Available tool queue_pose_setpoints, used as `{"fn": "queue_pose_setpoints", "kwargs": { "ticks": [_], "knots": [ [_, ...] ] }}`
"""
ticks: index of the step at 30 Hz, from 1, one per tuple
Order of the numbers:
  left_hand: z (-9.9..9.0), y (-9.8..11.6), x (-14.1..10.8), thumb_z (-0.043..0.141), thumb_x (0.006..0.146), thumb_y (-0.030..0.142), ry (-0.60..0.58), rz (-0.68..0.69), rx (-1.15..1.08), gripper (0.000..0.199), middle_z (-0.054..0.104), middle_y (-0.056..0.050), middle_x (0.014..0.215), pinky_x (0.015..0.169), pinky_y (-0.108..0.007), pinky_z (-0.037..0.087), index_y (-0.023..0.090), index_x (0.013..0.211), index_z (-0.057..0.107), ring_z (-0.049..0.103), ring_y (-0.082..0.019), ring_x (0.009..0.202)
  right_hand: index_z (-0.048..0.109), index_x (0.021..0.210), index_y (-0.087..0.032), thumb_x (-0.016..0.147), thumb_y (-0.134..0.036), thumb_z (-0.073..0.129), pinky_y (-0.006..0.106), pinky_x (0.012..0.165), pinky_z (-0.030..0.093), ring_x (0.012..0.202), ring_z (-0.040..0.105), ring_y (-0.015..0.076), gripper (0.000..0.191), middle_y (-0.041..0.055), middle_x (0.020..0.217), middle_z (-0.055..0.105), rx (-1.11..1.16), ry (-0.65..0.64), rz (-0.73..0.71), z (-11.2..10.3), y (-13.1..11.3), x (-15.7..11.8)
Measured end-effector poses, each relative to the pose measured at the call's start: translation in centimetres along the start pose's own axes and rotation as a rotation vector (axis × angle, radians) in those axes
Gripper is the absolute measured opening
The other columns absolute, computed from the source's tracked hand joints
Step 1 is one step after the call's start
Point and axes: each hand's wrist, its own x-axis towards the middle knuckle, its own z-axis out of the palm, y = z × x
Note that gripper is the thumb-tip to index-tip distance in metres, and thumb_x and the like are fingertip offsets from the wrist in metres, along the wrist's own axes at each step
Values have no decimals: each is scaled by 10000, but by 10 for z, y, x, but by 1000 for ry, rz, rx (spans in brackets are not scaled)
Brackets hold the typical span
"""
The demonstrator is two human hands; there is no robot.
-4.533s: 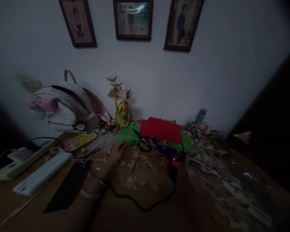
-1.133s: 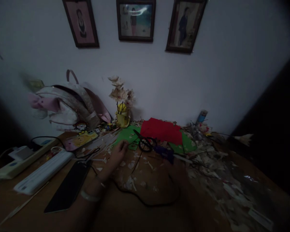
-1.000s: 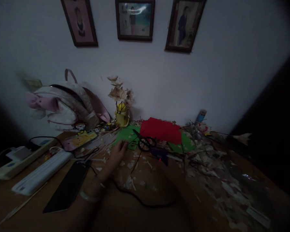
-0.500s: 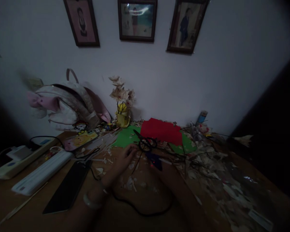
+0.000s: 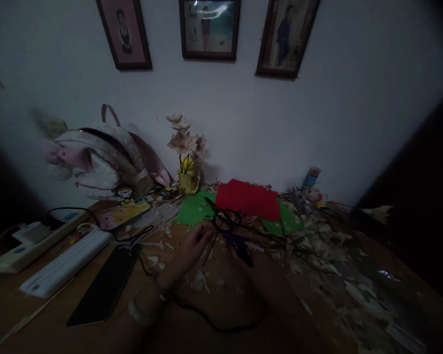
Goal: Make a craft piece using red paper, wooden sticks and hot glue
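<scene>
- Black tablet [image 5: 102, 286] lying left of the left hand [image 5: 186, 256];
- left hand's fingers [image 5: 205, 236] loosely curled, holding nothing visible, just nearer than the black scissors [image 5: 225, 220], which lie on green card [image 5: 194, 210];
- right hand [image 5: 258, 280] deep in shadow at the blue glue gun [image 5: 239, 248]; its grip cannot be made out;
- red card [image 5: 248, 199] beyond both hands.
</scene>
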Motion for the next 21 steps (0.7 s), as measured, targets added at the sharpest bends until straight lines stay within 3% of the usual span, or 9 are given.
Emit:
{"fn": "queue_pose_setpoints", "kwargs": {
  "ticks": [4,6,8,12,15,21],
  "knots": [
    [1,0,0,431,852,287,88,16,105,158,568,-4,735,587,-237,430,177,876,542,522,-134,655,710,800,-239,728,-470,563,276,541,377,585,602,203,283,77,721,691,-134,50,-36,-5,0,-14],
    [3,0,-2,422,857,274,84,34,203,157,586,-10,743,608,-246,435,181,870,547,535,-142,674,684,598,-251,707,-445,574,253,485,336,469,537,158,249,27,540,638,-122,9,-163,-3,-2,-21],
    [4,2,-5,420,862,264,55,70,303,159,607,-22,767,627,-257,439,181,887,554,553,-151,696,607,427,-248,694,-461,561,244,464,314,402,472,130,344,-9,403,547,-112,-27,-307,3,-9,-27],
    [8,5,-14,431,866,232,-18,209,465,148,628,-38,813,644,-260,455,193,925,560,579,-159,728,703,731,-292,744,-407,504,234,499,369,427,508,118,230,-43,490,605,-67,98,-325,16,-23,-32],
    [11,6,-21,411,882,215,-104,327,525,167,638,-35,827,662,-253,468,209,956,560,593,-155,749,688,934,-260,797,-345,458,214,472,392,484,582,133,281,-14,566,654,-14,146,-295,22,-27,-30],
    [14,3,-31,411,889,179,-161,478,587,199,652,-51,899,693,-260,479,211,1048,526,608,-163,817,695,901,-206,858,-375,414,210,510,453,555,641,151,331,52,701,706,42,326,-270,21,-32,-29]
  ]
}}
